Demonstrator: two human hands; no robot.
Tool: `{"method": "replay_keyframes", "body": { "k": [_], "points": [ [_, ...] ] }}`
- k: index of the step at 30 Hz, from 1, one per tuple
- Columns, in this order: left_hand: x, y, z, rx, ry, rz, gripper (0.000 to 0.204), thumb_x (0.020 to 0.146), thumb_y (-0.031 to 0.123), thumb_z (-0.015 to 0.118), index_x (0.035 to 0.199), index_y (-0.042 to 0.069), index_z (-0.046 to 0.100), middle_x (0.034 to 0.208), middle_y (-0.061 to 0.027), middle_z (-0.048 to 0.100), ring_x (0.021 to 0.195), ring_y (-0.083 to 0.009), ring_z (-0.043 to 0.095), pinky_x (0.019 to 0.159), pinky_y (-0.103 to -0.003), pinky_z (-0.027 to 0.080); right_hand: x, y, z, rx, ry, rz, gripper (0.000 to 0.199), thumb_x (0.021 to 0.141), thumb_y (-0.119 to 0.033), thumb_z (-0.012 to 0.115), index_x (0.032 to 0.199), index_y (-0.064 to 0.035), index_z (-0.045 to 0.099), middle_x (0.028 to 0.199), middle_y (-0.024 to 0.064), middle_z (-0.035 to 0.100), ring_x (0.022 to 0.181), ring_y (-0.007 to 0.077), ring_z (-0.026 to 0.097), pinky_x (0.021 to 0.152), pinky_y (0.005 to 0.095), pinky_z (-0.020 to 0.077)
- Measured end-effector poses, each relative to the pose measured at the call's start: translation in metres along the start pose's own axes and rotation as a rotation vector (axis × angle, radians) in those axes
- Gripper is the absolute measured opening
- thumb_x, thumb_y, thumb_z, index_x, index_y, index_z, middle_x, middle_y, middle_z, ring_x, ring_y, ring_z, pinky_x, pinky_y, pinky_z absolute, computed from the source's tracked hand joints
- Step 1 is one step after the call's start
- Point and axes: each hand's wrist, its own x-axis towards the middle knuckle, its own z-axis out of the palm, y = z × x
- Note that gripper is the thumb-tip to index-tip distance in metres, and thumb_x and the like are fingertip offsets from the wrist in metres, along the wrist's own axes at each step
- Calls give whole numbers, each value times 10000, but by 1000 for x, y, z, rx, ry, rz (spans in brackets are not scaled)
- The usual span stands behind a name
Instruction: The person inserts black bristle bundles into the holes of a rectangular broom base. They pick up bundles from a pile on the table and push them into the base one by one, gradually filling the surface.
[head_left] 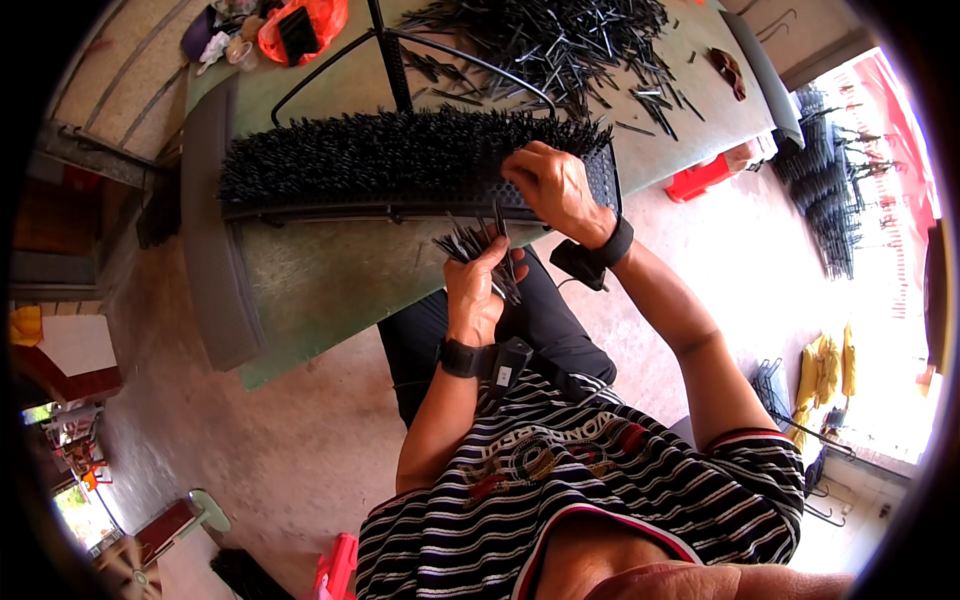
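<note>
head view: black bristled panel [390, 155] on the green worktop [330, 290], near its front edge.
left hand [474, 295] is closed around black strips [462, 243]; right hand [562, 190] pinches at the panel's right end, but if on a strip, i cannot tell. if the left grip becomes loose, strips could slip to the floor [310, 440].

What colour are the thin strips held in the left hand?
The strips in the left hand are black, seen best in the head view.
</note>
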Motion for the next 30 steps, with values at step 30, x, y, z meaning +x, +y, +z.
{"method": "replay_keyframes", "body": {
  "k": [30],
  "points": [
    [2,-7,-2,-13,-64,46,79,795,-27,637,853,13,600,803,-81,624,669,-194,628,586,-353,553,-43,-31,4,581,-276,653,140,847,-56,546,862,76,590,651,55,602,554,109,594,493,240,489]
  ]
}}
